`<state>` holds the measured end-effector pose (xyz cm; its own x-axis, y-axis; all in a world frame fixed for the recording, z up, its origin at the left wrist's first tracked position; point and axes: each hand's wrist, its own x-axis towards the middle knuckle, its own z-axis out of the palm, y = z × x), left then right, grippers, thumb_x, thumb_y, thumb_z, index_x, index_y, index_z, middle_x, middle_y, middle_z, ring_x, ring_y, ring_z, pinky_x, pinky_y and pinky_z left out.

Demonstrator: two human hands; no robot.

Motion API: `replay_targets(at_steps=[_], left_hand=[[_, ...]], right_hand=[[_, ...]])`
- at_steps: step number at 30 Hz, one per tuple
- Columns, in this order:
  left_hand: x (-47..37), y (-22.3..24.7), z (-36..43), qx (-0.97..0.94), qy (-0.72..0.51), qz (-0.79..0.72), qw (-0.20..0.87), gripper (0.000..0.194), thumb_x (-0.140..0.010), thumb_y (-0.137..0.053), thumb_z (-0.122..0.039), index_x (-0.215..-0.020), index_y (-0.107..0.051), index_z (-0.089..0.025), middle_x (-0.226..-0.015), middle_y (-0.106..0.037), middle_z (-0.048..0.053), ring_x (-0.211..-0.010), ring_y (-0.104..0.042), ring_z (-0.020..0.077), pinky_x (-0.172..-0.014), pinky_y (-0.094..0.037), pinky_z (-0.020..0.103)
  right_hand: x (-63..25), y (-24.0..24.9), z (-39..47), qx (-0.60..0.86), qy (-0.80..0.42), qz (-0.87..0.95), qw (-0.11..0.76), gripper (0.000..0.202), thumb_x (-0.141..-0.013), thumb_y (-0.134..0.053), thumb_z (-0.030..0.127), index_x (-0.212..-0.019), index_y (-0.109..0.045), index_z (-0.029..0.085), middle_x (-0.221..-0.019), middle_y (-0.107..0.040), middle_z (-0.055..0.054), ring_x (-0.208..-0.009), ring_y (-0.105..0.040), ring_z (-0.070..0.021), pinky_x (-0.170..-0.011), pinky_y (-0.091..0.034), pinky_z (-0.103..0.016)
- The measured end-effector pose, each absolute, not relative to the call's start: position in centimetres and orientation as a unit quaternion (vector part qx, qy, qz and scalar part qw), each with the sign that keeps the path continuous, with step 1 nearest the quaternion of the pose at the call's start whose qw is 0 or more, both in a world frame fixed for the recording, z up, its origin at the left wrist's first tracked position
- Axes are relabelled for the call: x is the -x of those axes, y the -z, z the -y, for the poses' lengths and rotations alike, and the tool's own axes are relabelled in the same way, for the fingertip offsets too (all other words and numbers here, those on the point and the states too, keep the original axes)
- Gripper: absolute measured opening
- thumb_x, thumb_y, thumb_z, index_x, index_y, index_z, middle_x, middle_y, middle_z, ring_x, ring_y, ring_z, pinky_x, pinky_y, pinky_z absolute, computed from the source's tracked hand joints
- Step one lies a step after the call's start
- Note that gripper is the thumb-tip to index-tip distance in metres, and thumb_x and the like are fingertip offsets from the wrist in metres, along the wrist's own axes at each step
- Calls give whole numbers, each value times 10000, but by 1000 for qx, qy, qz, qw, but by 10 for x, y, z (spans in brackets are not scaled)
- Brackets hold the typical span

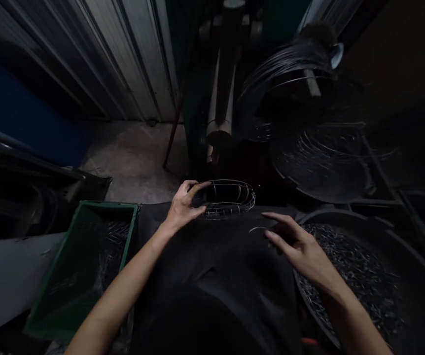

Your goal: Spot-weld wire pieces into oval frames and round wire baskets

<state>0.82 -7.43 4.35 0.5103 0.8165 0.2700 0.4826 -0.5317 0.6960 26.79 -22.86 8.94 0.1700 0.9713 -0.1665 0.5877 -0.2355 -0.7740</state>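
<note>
A round wire frame [240,209], built of thin rings joined by short cross wires, is tilted in front of the machine, just above the dark apron [212,261]. My left hand [188,204] grips its left side between thumb and fingers. To the right, my right hand [290,241] is apart from the frame, with a short curved wire [257,229] at its thumb tip. Its fingers are partly in shadow.
A machine arm [220,113] comes down beyond the wire frame. A green crate [133,231] with wires stands at left. A large round tub [368,219] of small metal pieces lies at right; coiled wire [286,64] is behind.
</note>
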Motion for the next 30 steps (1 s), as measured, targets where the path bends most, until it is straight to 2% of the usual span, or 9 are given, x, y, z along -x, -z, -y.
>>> replay_targets(at_steps=[2,5,10,13,18,22,24,26,30], left_hand=[[-3,-44,74,-821,-303,-397,277,572,-693,-654,-145,-1243,-542,-251,-1119,-488,46,-1072,-534,206,-939,-472,356],[3,-41,73,-816,-312,-405,269,573,-690,-661,-148,-1240,-541,-257,-1103,-491,40,-1054,-541,198,-929,-479,354],[2,-36,72,-812,-321,-408,267,574,-690,-658,-152,-1241,-538,-258,-1104,-484,37,-1049,-538,196,-930,-479,362],[-1,-38,73,-811,-317,-406,277,569,-697,-645,-153,-1244,-536,-264,-1110,-480,37,-1043,-539,198,-927,-480,368],[-3,-43,75,-823,-297,-400,274,575,-695,-640,-140,-1250,-542,-254,-1119,-475,56,-1051,-528,224,-922,-476,382],[-1,-47,76,-838,-274,-393,262,596,-697,-645,-136,-1266,-531,-270,-1133,-466,61,-1073,-513,238,-933,-465,395],[1,-49,76,-840,-270,-389,264,597,-698,-649,-141,-1267,-529,-278,-1138,-468,59,-1076,-514,239,-941,-461,397],[3,-51,75,-836,-276,-389,270,597,-693,-649,-134,-1262,-533,-269,-1134,-473,59,-1072,-520,236,-939,-464,388],[9,-53,73,-815,-307,-392,295,604,-677,-653,-110,-1253,-533,-244,-1112,-484,54,-1050,-538,215,-924,-477,354]], right_hand=[[-265,-86,228,711,-336,557,268,361,-833,-530,457,-1096,-648,240,-1007,-714,-42,-765,-675,-173,-628,-536,-253],[-274,-58,249,745,-287,548,249,322,-833,-484,478,-889,-687,235,-891,-735,-41,-797,-691,-204,-720,-550,-294],[-275,-27,270,747,-250,564,248,333,-853,-460,463,-909,-698,236,-928,-733,-52,-861,-693,-219,-797,-555,-336],[-260,-40,258,710,-242,594,290,270,-863,-496,403,-895,-702,232,-907,-729,-54,-841,-690,-209,-791,-554,-332],[-235,-77,216,689,-274,556,376,281,-834,-591,346,-1090,-641,243,-1016,-704,-38,-866,-674,-186,-742,-554,-290],[-220,-88,173,642,-294,597,381,156,-835,-578,295,-922,-691,229,-893,-723,-14,-830,-680,-179,-748,-552,-283],[-216,-85,156,616,-249,652,366,175,-848,-565,279,-942,-700,220,-921,-733,-26,-836,-689,-183,-773,-554,-291],[-214,-78,146,585,-171,724,322,258,-860,-554,264,-1084,-672,214,-1059,-713,-49,-906,-686,-195,-793,-556,-301],[-215,-68,140,508,-10,833,219,347,-886,-478,163,-1197,-625,210,-1144,-677,-48,-850,-697,-185,-695,-563,-284]])
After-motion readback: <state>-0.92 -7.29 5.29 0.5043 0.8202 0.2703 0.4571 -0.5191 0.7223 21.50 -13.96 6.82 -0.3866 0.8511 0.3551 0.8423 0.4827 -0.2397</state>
